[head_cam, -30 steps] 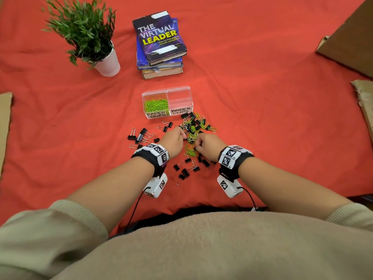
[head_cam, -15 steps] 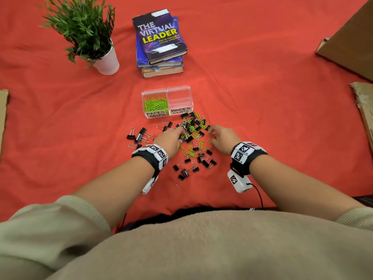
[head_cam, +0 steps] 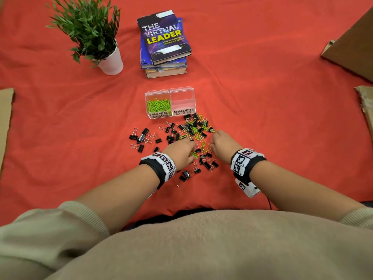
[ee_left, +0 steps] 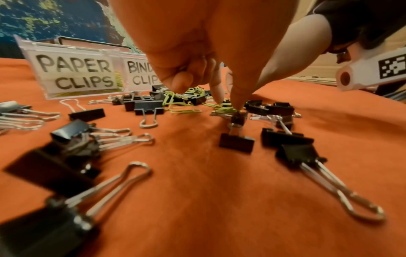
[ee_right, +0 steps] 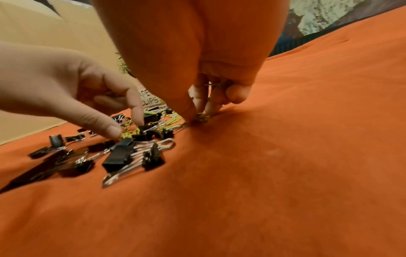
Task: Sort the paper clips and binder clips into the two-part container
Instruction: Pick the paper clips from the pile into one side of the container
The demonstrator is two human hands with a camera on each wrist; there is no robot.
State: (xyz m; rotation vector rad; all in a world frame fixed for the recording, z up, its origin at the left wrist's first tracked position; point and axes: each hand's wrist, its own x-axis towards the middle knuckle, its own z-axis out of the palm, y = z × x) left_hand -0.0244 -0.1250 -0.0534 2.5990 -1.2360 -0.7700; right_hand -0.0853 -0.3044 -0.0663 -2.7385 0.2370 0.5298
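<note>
Head view: from above, facing forward and down over the red cloth (head_cam: 262, 118), taking in both forearms. Left-wrist view: set low, just above the cloth, looking along the left hand (ee_left: 197, 52) toward the labelled container (ee_left: 74, 73). Right-wrist view: equally low (and tilted), looking along the right hand (ee_right: 197, 52). All three share the clip pile (head_cam: 193, 134); the right-wrist view also appears to catch the container's label, blurred, and the left hand.

I count one two-part container (head_cam: 170, 91), one potted plant (head_cam: 91, 33) and three stacked books (head_cam: 164, 45). Two hands are in view. The loose black binder clips (head_cam: 144, 136) and green paper clips (head_cam: 194, 130) are too many and too tangled for me to count.
</note>
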